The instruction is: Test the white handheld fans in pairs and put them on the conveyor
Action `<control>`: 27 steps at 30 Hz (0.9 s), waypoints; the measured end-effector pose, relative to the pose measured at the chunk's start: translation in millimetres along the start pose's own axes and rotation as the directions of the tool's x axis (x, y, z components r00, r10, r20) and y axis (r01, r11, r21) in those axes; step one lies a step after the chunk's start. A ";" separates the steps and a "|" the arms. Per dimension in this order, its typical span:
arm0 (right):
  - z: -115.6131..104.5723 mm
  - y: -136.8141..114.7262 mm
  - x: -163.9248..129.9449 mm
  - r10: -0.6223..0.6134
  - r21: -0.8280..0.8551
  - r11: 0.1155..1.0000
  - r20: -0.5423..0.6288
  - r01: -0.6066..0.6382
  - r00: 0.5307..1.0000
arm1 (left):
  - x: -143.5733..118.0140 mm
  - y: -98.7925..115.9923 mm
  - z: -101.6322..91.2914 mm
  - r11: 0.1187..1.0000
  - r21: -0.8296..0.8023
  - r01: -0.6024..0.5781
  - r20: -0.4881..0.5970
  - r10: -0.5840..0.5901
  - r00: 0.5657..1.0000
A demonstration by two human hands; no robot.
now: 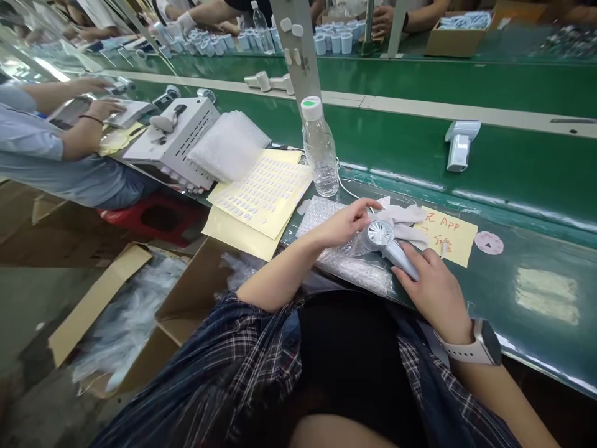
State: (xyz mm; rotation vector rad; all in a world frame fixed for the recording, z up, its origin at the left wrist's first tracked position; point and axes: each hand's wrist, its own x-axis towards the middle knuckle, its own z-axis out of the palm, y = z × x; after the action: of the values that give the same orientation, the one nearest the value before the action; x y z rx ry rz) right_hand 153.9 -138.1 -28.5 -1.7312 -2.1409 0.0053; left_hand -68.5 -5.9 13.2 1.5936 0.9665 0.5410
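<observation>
A small silver-white handheld fan (pixel 380 233) with a round, radially ribbed head is tilted over the bench. My right hand (pixel 431 280), with a watch on its wrist, is closed around the lower end of its handle. Beside the head, my left hand (pixel 345 223) has its index finger stretched out and its other fingers loosely bent, with nothing visible in them. Bubble wrap (pixel 321 214) and clear plastic lie beneath my hands. Just behind the fan rests a white cloth glove (pixel 405 216), partly over a yellow note (pixel 459 239) with red handwriting.
A plastic bottle (pixel 319 152) stands behind my left hand. Left of it are a label sheet (pixel 265 193), white foam sheets (pixel 228 146) and a white box (pixel 186 130). Another device (pixel 461 144) lies on the green belt (pixel 396 134). A co-worker's arm (pixel 84 140) is at left; a carton (pixel 186 286) stands below.
</observation>
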 end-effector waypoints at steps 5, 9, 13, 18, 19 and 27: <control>-22.4 -4.2 14.2 -0.151 -0.157 0.977 -0.051 0.141 0.987 | -29.3 29.8 -2.9 0.847 0.502 -0.176 -0.019 0.214 0.977; -29.5 -1.7 17.8 -0.082 -0.190 0.981 -0.181 0.046 0.980 | -38.5 41.0 -7.0 0.865 0.432 -0.256 0.063 0.254 0.965; -28.4 -1.3 10.5 -0.102 -0.064 0.993 -0.110 0.096 0.989 | -31.4 37.6 -11.6 0.865 0.471 -0.174 -0.010 0.203 0.979; -26.9 19.8 5.5 0.242 0.123 0.968 -0.202 -0.220 0.949 | -24.4 14.4 -4.6 0.878 0.477 -0.041 0.097 -0.006 0.995; -24.7 22.1 5.6 0.258 0.209 0.952 -0.167 -0.221 0.952 | -23.3 7.2 -1.4 0.887 0.461 -0.026 0.117 -0.032 0.993; 8.2 4.2 8.5 0.091 0.351 0.930 0.060 -0.106 0.994 | -21.5 -43.3 -0.4 0.969 -0.241 0.063 -0.025 -0.071 0.997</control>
State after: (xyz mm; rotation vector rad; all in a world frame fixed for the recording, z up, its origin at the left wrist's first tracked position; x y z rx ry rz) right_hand 154.0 -127.1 -34.6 -1.6308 -1.9327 0.4334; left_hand -93.6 -22.2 -24.7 1.3351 0.9391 0.6147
